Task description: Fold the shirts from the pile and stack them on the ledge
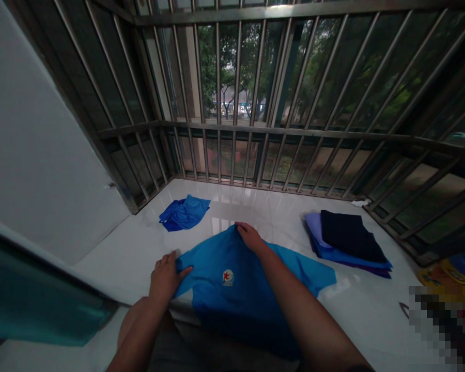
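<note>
A blue T-shirt point(248, 274) with a small round badge bearing a red star is spread over the white glossy ledge point(127, 258). Its lower part hangs down over the near edge into shadow. My right hand point(250, 237) pinches the shirt near the middle of its far edge, about the collar. At the left sleeve is my left hand point(166, 274), thumb on top of the cloth and the other fingers round the sleeve's end. The right sleeve lies flat beyond my right forearm.
A crumpled blue garment point(185, 212) lies at the back left. On the right is a stack of folded clothes point(351, 237), dark on top. Metal bars point(261, 129) enclose the ledge before the windows. A yellow and blue item point(453, 276) stands far right; a teal cloth point(34, 294) hangs left.
</note>
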`<action>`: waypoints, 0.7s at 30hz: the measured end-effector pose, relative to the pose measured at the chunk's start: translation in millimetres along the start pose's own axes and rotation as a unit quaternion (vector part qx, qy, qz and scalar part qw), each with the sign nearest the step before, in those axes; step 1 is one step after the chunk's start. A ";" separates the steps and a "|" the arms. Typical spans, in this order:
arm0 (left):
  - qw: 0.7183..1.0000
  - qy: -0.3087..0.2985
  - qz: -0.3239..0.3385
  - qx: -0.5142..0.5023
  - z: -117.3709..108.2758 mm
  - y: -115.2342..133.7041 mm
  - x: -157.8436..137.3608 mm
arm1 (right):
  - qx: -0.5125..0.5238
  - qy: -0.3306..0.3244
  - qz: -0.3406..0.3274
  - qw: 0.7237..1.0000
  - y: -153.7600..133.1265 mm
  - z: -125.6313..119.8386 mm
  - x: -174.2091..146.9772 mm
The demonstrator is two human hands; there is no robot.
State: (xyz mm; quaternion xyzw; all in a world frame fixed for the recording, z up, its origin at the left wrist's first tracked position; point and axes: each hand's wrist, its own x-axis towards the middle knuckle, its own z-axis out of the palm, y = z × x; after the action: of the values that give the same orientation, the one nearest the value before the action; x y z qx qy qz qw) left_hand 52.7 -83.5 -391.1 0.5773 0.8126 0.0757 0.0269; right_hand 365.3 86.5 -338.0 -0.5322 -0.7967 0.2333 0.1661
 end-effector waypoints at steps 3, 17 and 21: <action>0.998 -0.054 -0.017 -0.003 -11.0 -8.6 12.3 | -0.011 0.023 0.007 1.000 -3.1 1.4 -7.9; 0.967 -0.172 -0.009 -0.185 -29.4 -52.7 39.0 | -0.099 -0.037 -0.018 0.994 -4.7 51.6 -73.0; 0.965 -0.184 -0.059 -0.177 -34.9 -70.3 38.6 | -0.108 -0.031 -0.015 0.993 0.2 58.2 -65.7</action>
State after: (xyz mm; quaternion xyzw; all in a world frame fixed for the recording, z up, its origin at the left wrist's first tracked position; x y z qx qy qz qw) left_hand -30.3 -73.0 -365.7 0.5186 0.7996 0.1090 0.2823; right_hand 360.5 14.3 -387.8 -0.5276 -0.8299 0.1595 0.0858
